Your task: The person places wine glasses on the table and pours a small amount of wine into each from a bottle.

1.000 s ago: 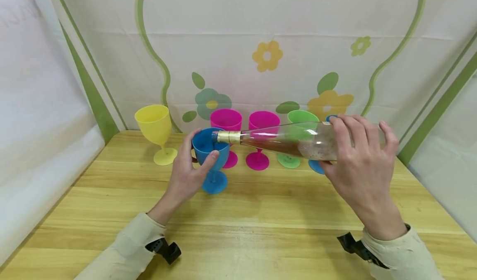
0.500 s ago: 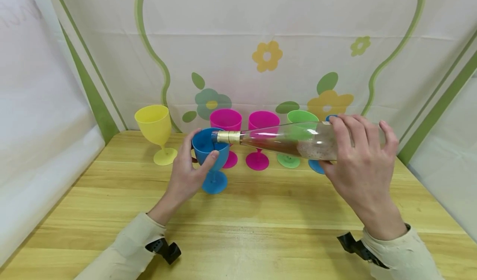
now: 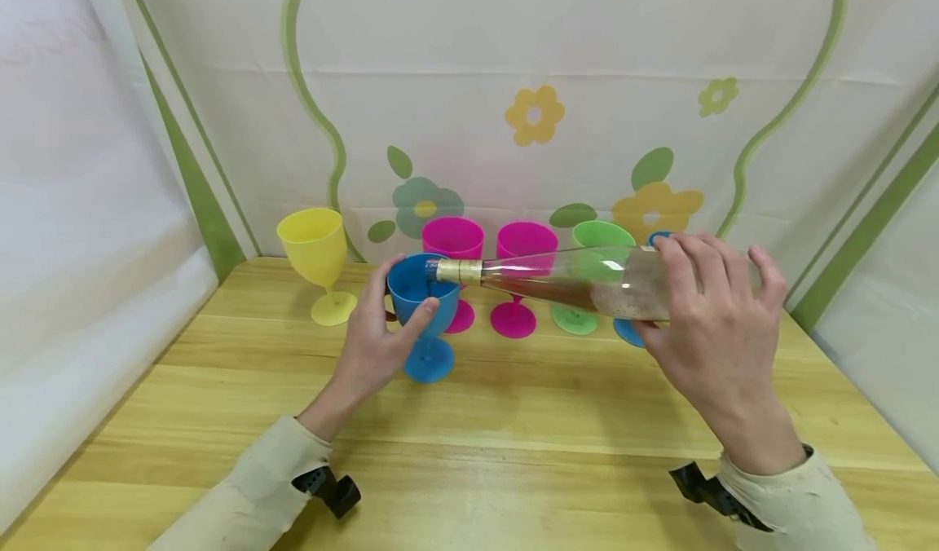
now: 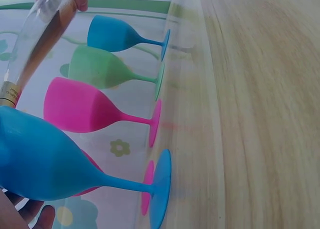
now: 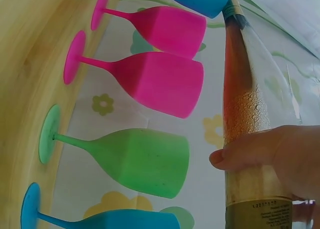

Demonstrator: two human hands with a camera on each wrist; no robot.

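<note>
Bottle unchanged, tilted into blue goblet; right hand grasping bottle, left hand grasping goblet

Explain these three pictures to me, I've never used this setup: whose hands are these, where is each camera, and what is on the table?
No machine here: a person works with two bare hands. The wide picture comes from a camera on the person's head, looking down at a wooden table. The other two come from cameras strapped to each wrist, so they look sideways and tilted.

The left hand grips the bowl of a blue goblet standing on the table. The right hand holds a clear bottle tipped almost level, its gold-banded neck at the goblet's rim. Brownish, bubbly liquid lies inside the bottle.

Behind stand a yellow goblet, two pink goblets, a green goblet and a second blue goblet, mostly hidden behind the bottle in the head view.
</note>
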